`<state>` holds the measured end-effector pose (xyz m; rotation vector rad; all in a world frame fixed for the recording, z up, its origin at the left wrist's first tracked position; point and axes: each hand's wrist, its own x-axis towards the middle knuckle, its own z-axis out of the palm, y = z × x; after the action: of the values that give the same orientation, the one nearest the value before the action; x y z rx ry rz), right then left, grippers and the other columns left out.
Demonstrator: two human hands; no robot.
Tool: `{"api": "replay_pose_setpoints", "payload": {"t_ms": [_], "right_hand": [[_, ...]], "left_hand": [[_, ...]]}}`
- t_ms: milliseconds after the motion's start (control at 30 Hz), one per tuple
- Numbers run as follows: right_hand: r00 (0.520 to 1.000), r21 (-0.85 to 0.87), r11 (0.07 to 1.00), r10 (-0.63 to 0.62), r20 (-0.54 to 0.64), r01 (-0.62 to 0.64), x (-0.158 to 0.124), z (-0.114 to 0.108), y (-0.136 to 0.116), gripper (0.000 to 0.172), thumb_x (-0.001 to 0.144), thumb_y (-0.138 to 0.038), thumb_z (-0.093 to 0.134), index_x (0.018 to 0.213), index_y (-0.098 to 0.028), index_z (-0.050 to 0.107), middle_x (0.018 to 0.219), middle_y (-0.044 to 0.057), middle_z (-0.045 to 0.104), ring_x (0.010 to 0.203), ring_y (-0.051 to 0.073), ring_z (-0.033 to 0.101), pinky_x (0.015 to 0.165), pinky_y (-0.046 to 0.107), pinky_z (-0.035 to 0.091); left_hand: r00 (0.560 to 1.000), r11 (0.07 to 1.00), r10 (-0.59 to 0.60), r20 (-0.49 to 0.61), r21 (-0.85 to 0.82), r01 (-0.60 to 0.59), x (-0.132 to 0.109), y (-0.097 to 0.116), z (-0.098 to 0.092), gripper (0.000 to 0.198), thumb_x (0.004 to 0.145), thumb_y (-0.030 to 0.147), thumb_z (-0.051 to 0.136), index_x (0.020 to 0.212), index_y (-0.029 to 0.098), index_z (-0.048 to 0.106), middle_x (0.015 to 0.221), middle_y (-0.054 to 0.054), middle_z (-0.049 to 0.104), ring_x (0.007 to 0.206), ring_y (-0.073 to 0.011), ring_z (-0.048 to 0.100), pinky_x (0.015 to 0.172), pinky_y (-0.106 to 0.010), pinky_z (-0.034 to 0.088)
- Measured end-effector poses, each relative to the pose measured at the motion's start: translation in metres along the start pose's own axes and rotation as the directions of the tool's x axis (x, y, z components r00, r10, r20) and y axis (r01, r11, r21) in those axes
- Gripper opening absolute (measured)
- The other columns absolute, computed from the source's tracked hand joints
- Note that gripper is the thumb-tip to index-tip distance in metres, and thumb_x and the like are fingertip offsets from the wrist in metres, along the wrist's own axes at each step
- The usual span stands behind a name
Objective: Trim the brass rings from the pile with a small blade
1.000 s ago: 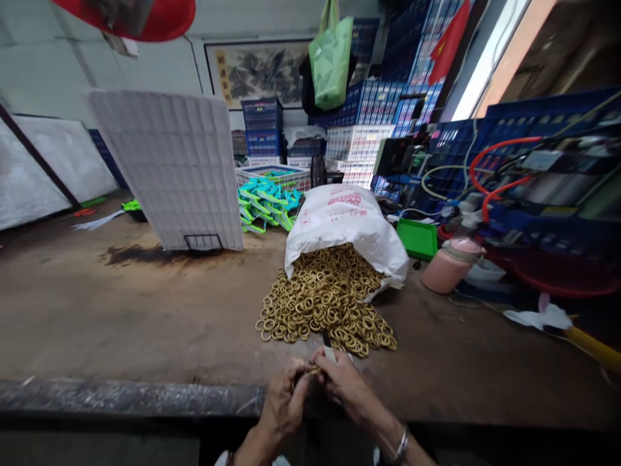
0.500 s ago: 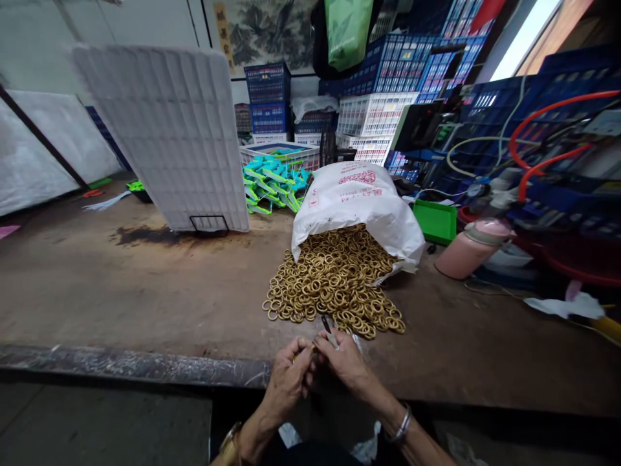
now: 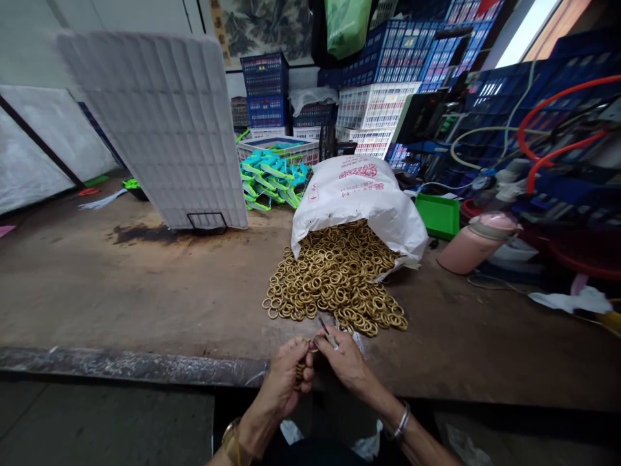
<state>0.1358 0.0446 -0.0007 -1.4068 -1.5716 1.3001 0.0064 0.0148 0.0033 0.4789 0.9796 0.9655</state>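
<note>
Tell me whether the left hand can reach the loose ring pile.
Probably yes: the ring pile lies just ahead of the left hand, and nothing visible blocks it, though that hand holds several rings.

The workbench [image 3: 121,298] has a brown, worn top with a dark stain [image 3: 138,234] toward the left. Its front edge [image 3: 145,367] is dark and scuffed. The floor [image 3: 97,421] below is gray and dim. A framed landscape painting [image 3: 272,29] hangs on the pale rear wall [image 3: 136,16]. Blue slatted crates [image 3: 388,55] are stacked at the rear right, above white crates [image 3: 371,107]. Bright light shows at a slanted opening [image 3: 526,29], upper right; the right side is in shadow.
</note>
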Motion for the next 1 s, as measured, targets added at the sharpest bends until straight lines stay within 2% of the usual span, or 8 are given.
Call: {"api": "replay_pose_setpoints", "payload": {"t_ms": [133,233,300,367,467,767,867,1000], "right_hand": [[0.996,0.061,0.995,0.084,-0.004,-0.084,0.001,-0.001,-0.004,0.016,0.07,-0.031,0.048,0.063,-0.017,0.053,0.053,-0.004,0.049,0.053,0.009,0.043,0.051,0.019,0.034],[0.983,0.166,0.969,0.181,0.025,-0.183,-0.001,0.0,-0.011,0.016,0.069,-0.033,0.049,0.07,-0.017,0.052,0.05,-0.006,0.045,0.042,0.005,0.034,0.041,0.017,0.026],[0.967,0.241,0.937,0.246,0.059,-0.253,-0.003,0.001,-0.014,0.017,0.069,-0.034,0.049,0.073,-0.018,0.049,0.049,-0.008,0.042,0.036,0.003,0.027,0.036,0.016,0.019],[0.951,0.295,0.904,0.289,0.113,-0.31,-0.004,0.002,-0.016,0.016,0.068,-0.034,0.048,0.074,-0.019,0.046,0.047,-0.01,0.039,0.033,0.002,0.022,0.034,0.016,0.014],[0.952,0.297,0.906,0.276,0.128,-0.303,-0.005,0.004,-0.013,0.017,0.071,-0.037,0.044,0.071,-0.02,0.043,0.045,-0.01,0.037,0.031,0.002,0.019,0.033,0.016,0.012],[0.996,0.067,0.994,0.079,0.031,-0.081,-0.002,0.006,-0.004,0.021,0.071,-0.036,0.05,0.062,-0.018,0.048,0.05,-0.006,0.045,0.047,0.007,0.038,0.045,0.018,0.03],[0.994,0.072,0.995,0.055,0.09,-0.061,-0.003,0.007,-0.006,0.022,0.073,-0.037,0.048,0.063,-0.017,0.049,0.05,-0.005,0.048,0.049,0.008,0.041,0.047,0.019,0.031],[0.991,0.083,0.992,0.082,0.108,-0.091,-0.003,0.005,-0.005,0.025,0.077,-0.035,0.04,0.06,-0.018,0.046,0.049,-0.005,0.047,0.045,0.008,0.039,0.046,0.02,0.031]], "left_hand": [[0.942,0.899,0.314,-0.115,0.355,-0.256,-0.001,-0.006,-0.004,0.025,0.075,0.039,0.051,0.088,0.017,0.05,0.052,0.007,0.045,0.038,-0.0049,0.037,0.037,-0.016,0.029],[0.861,0.738,0.509,-0.005,0.517,-0.433,-0.001,-0.009,-0.008,0.025,0.077,0.034,0.05,0.096,0.017,0.055,0.069,0.0,0.057,0.058,-0.0102,0.052,0.056,-0.021,0.042],[0.836,0.665,0.536,0.116,0.552,-0.503,-0.002,-0.009,-0.01,0.025,0.079,0.032,0.047,0.097,0.017,0.056,0.086,-0.005,0.061,0.074,-0.014,0.056,0.069,-0.024,0.043],[0.827,0.627,0.526,0.198,0.568,-0.534,-0.002,-0.009,-0.011,0.024,0.081,0.031,0.044,0.097,0.017,0.057,0.09,-0.006,0.062,0.079,-0.0155,0.056,0.074,-0.025,0.042],[0.84,0.636,0.504,0.202,0.571,-0.519,-0.003,-0.007,-0.01,0.021,0.081,0.031,0.044,0.089,0.016,0.058,0.079,-0.004,0.062,0.072,-0.0142,0.056,0.07,-0.024,0.041],[0.968,0.896,0.246,0.057,0.367,-0.25,-0.008,-0.002,-0.003,0.03,0.073,0.045,0.052,0.067,0.016,0.048,0.05,0.006,0.043,0.037,-0.0036,0.034,0.037,-0.015,0.027],[0.986,0.94,0.15,0.072,0.3,-0.165,-0.009,-0.003,-0.004,0.034,0.073,0.049,0.05,0.065,0.017,0.046,0.048,0.007,0.041,0.035,-0.0029,0.032,0.034,-0.015,0.024],[0.986,0.966,0.134,0.095,0.211,-0.151,-0.011,-0.005,-0.005,0.033,0.073,0.049,0.051,0.069,0.016,0.047,0.053,0.007,0.043,0.035,-0.002,0.031,0.033,-0.014,0.022]]}}
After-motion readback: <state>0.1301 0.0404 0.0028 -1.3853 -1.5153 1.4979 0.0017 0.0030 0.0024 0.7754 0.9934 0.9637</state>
